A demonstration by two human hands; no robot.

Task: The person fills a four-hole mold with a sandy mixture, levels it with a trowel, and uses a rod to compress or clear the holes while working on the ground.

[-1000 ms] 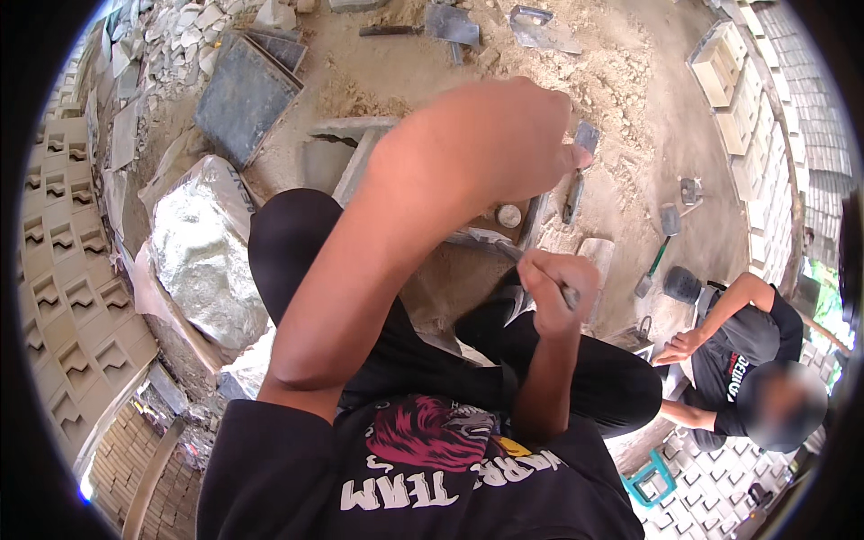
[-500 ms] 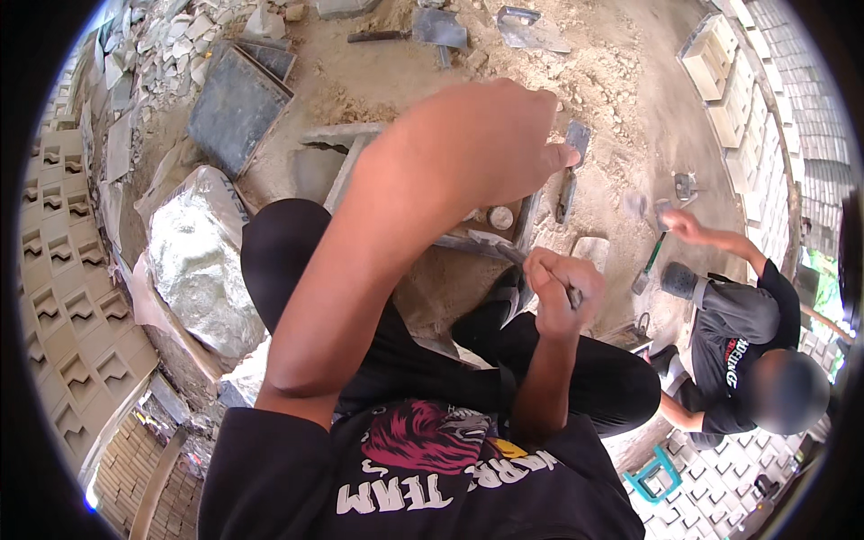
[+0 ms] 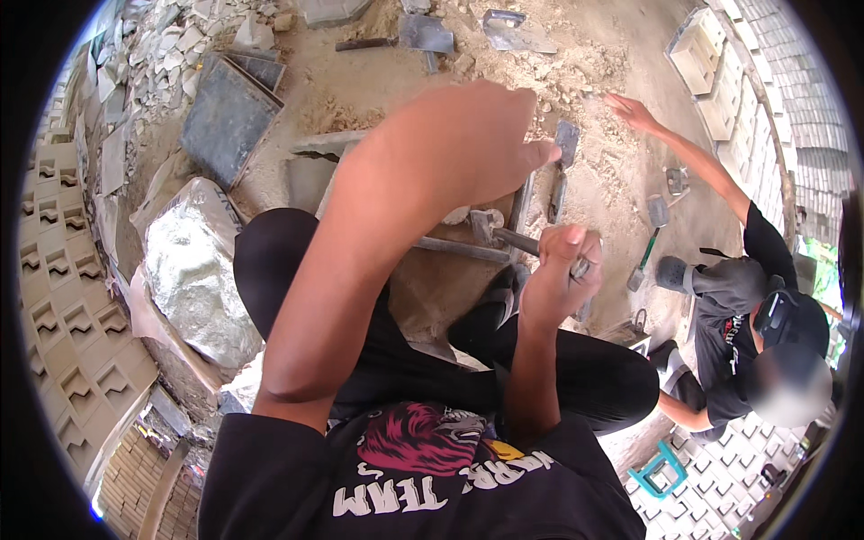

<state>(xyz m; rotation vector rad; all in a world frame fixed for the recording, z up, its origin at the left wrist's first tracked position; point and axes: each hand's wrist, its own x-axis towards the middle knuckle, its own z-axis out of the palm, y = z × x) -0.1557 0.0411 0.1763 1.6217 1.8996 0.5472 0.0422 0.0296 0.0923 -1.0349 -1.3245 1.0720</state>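
My right hand [image 3: 562, 274] is wrapped round the handle of a hammer [image 3: 517, 241], whose pale, dusty head points left over the edge of a frame. The end of the handle shows beside my thumb. My left arm reaches across the view, and my left hand [image 3: 468, 135] hangs over the grey rectangular frame [image 3: 463, 249], its back up and fingers curled under. Whatever it may hold is hidden beneath it. Part of a round, pale lump [image 3: 457, 216] shows inside the frame, next to the hammer head.
A flat-bladed trowel [image 3: 564, 144] lies right of the frame. Dark slabs [image 3: 229, 117] and a shiny plastic sack [image 3: 193, 270] lie left, below rubble [image 3: 148, 54]. A co-worker [image 3: 720, 333] crouches at right, near a green-handled tool [image 3: 644, 256]. More metal tools [image 3: 426, 34] lie on the far sand.
The hammer has turned in my right hand, so its head now shows more plainly. My left hand has shifted slightly left in view. The co-worker's hand has moved farther out over the sand.
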